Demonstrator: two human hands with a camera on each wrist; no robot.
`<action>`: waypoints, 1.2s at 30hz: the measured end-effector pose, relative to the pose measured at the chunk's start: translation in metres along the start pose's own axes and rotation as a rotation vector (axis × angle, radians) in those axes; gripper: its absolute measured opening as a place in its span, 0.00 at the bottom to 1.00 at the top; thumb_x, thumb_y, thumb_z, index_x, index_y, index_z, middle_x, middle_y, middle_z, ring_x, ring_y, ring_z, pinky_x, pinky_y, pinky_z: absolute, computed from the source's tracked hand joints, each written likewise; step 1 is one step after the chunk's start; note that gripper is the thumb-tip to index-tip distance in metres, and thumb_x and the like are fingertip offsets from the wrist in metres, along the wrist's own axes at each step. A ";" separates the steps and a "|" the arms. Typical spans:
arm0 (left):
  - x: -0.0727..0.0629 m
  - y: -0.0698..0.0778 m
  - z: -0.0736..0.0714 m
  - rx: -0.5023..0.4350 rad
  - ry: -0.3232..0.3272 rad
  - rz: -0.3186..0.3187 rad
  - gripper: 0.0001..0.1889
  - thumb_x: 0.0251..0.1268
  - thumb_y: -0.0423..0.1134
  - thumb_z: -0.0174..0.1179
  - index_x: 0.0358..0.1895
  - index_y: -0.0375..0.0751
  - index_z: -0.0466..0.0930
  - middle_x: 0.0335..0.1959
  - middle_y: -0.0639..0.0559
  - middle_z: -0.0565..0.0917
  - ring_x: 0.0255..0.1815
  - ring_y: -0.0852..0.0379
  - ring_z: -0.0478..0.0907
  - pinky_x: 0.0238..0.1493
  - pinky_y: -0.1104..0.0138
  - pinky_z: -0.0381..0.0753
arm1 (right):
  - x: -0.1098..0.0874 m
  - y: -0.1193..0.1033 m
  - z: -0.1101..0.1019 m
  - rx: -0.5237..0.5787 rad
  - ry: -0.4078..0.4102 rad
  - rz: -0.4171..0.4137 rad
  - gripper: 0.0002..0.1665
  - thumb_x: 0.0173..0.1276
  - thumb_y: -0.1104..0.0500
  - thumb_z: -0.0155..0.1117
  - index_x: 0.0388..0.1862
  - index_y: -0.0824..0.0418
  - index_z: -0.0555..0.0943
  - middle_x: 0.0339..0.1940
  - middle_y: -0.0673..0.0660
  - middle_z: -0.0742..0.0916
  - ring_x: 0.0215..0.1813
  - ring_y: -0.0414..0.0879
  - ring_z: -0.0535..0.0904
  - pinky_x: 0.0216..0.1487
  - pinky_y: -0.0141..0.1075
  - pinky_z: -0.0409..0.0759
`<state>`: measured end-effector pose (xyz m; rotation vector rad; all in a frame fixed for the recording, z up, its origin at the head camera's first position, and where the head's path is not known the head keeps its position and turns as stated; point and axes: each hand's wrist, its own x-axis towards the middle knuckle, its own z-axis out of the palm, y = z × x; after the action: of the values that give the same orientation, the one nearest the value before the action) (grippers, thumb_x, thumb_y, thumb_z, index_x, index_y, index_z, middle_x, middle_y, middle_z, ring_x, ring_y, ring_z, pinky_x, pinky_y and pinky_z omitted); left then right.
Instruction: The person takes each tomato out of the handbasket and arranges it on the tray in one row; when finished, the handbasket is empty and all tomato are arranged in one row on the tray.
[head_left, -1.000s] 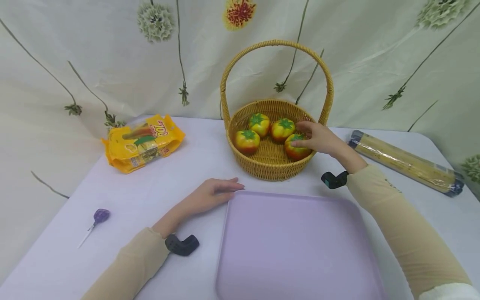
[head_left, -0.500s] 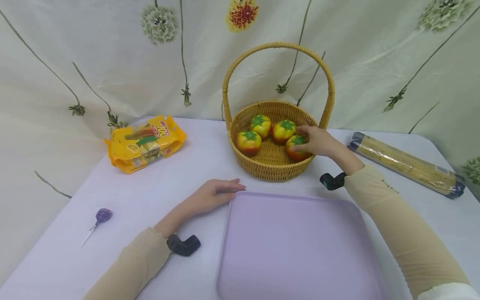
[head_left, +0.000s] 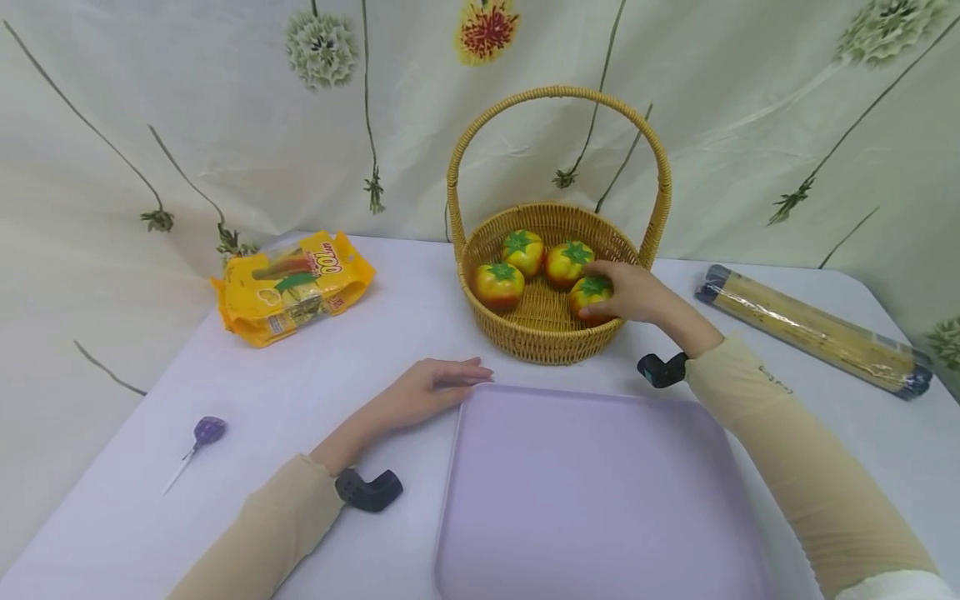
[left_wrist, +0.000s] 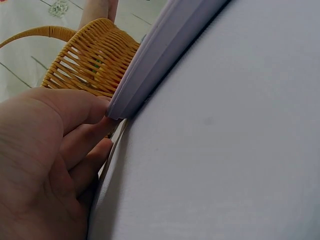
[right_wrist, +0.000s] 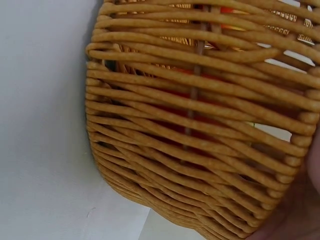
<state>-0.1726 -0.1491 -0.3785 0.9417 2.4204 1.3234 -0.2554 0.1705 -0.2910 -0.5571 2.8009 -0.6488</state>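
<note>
In the head view, a wicker basket [head_left: 551, 342] with a tall handle holds several yellow-red toy tomatoes with green leafy tops. My right hand [head_left: 637, 292] reaches over its right rim and holds the nearest right tomato [head_left: 588, 296], thumb in front and fingers behind. In the right wrist view, the basket's woven wall [right_wrist: 200, 110] hides most of that hand. My left hand [head_left: 420, 390] rests on the table by the far left corner of a lilac tray [head_left: 592, 492]. The left wrist view shows its thumb at the tray's edge [left_wrist: 145, 65], other fingers loosely bent.
A yellow snack packet [head_left: 292, 287] lies at the back left, and a purple lollipop [head_left: 206, 433] lies nearer on the left. At the back right is a rolled mat in clear wrap [head_left: 813, 329]. A floral cloth [head_left: 405, 108] hangs behind the white table.
My right hand has moved slightly left and closed around the right tomato, which has shifted a little left. My left hand has stayed by the tray corner.
</note>
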 end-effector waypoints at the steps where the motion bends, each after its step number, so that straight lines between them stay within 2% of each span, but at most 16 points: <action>1: 0.000 0.000 0.000 -0.001 0.000 -0.001 0.16 0.66 0.33 0.56 0.57 0.41 0.78 0.60 0.47 0.74 0.66 0.54 0.63 0.66 0.58 0.57 | 0.000 0.001 0.000 -0.003 0.004 -0.003 0.40 0.62 0.53 0.67 0.67 0.69 0.63 0.64 0.71 0.70 0.63 0.64 0.63 0.62 0.57 0.61; 9: 0.002 -0.001 0.001 0.009 0.002 -0.034 0.16 0.66 0.33 0.56 0.56 0.43 0.78 0.59 0.52 0.75 0.65 0.59 0.63 0.66 0.62 0.57 | 0.002 0.002 0.002 -0.052 -0.004 -0.023 0.40 0.61 0.49 0.68 0.67 0.66 0.66 0.62 0.69 0.72 0.62 0.64 0.65 0.61 0.57 0.62; 14: 0.002 -0.002 0.001 0.007 0.000 -0.035 0.16 0.66 0.33 0.56 0.56 0.43 0.78 0.59 0.53 0.75 0.65 0.59 0.63 0.66 0.62 0.57 | 0.003 0.001 0.003 -0.057 0.007 -0.033 0.40 0.59 0.48 0.69 0.65 0.66 0.68 0.62 0.69 0.73 0.63 0.63 0.65 0.61 0.57 0.63; 24: 0.002 -0.002 0.001 0.016 0.000 -0.030 0.16 0.66 0.33 0.56 0.57 0.44 0.78 0.59 0.52 0.75 0.65 0.59 0.63 0.66 0.61 0.57 | 0.000 0.003 0.003 -0.005 0.019 -0.052 0.38 0.61 0.49 0.68 0.64 0.68 0.69 0.61 0.69 0.73 0.62 0.63 0.66 0.61 0.55 0.65; 29: 0.001 -0.001 0.001 0.022 0.000 -0.028 0.16 0.66 0.33 0.56 0.57 0.44 0.79 0.60 0.51 0.74 0.65 0.58 0.63 0.66 0.61 0.57 | -0.002 0.005 0.003 0.034 0.059 -0.084 0.37 0.61 0.50 0.68 0.64 0.66 0.70 0.61 0.69 0.74 0.62 0.62 0.66 0.60 0.54 0.66; 36: 0.000 -0.002 0.001 0.024 -0.001 -0.031 0.15 0.67 0.34 0.56 0.55 0.45 0.80 0.63 0.46 0.71 0.66 0.54 0.63 0.66 0.58 0.58 | -0.005 0.009 0.004 0.154 0.104 -0.094 0.38 0.61 0.50 0.68 0.66 0.64 0.68 0.64 0.68 0.71 0.61 0.60 0.67 0.59 0.53 0.67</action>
<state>-0.1731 -0.1494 -0.3807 0.9063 2.4447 1.2857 -0.2523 0.1788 -0.2980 -0.6442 2.8010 -0.9290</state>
